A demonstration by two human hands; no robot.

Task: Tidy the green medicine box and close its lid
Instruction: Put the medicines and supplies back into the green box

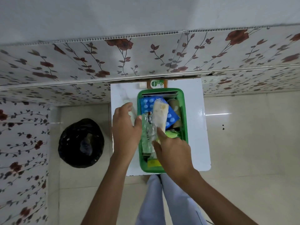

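The green medicine box point(184, 111) stands open on a small white table point(198, 127), packed with medicines. My left hand point(125, 132) is at the box's left rim, its thumb pressed on a crinkled silver-green foil strip point(146, 133) held above the box. My right hand point(173, 153) reaches in from the near side, holding a white gauze-like packet point(159, 114) upright beside the strip; its thumb also touches the strip. Inside lie a blue blister pack point(146, 103), brown rolls point(174, 106) and green point(172, 134) and yellow point(153, 163) packets. Something clear shows by my left fingers; I cannot tell whether it is the lid.
A Dettol bottle point(156, 83) stands behind the box against the floral wall. A bin lined with a black bag point(81, 142) sits on the floor left of the table. My legs point(162, 200) are at the table's near edge. Glossy tiled floor lies to the right.
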